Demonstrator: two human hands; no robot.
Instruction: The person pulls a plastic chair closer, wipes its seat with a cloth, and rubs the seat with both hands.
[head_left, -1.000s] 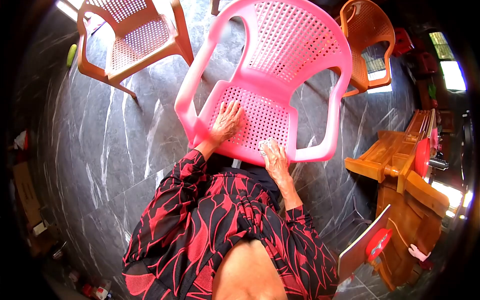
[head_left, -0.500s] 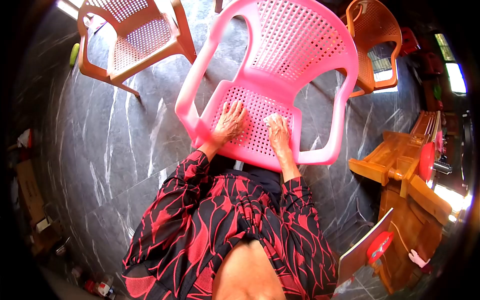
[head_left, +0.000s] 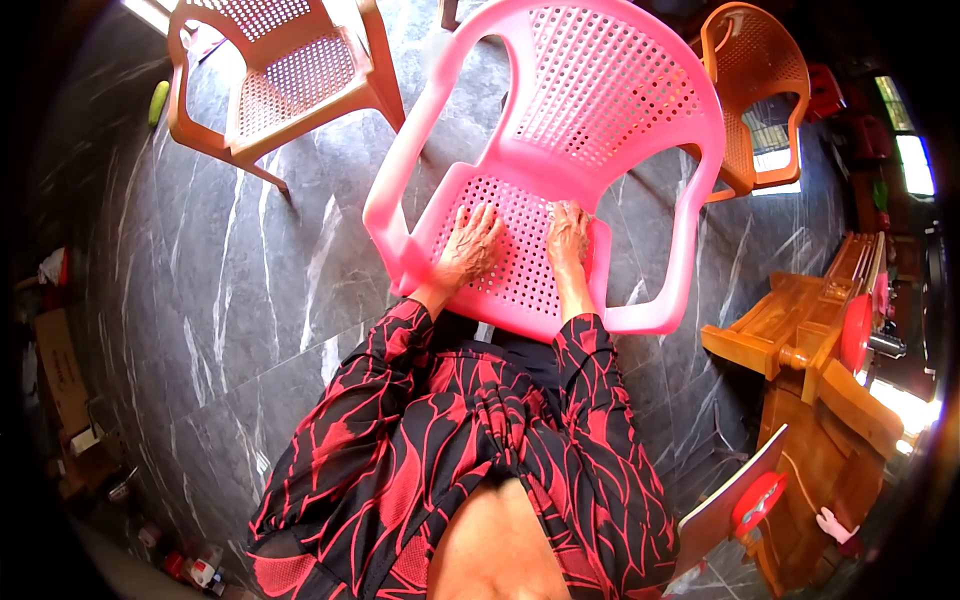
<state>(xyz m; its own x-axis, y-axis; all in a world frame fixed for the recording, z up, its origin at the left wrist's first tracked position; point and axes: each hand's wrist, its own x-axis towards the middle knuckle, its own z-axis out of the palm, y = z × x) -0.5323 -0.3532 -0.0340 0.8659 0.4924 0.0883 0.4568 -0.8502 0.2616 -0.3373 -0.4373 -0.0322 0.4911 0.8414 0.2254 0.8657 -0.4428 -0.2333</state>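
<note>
Head view: left hand (head_left: 472,247), fingers parted, on pink chair (head_left: 546,170); right hand (head_left: 569,236) curled beside it, contents hidden; carton (head_left: 62,370) far left of both, lettering illegible.

The left arm (head_left: 375,350) is stretched forward and angled inward; the right arm (head_left: 592,355) is extended nearly straight ahead. Both wrists (head_left: 432,296) are bared. The left hand (head_left: 472,247) is laid palm down, fingers (head_left: 486,219) spread. The right hand (head_left: 569,238) is turned palm down, fingers bent and held closer together.
</note>
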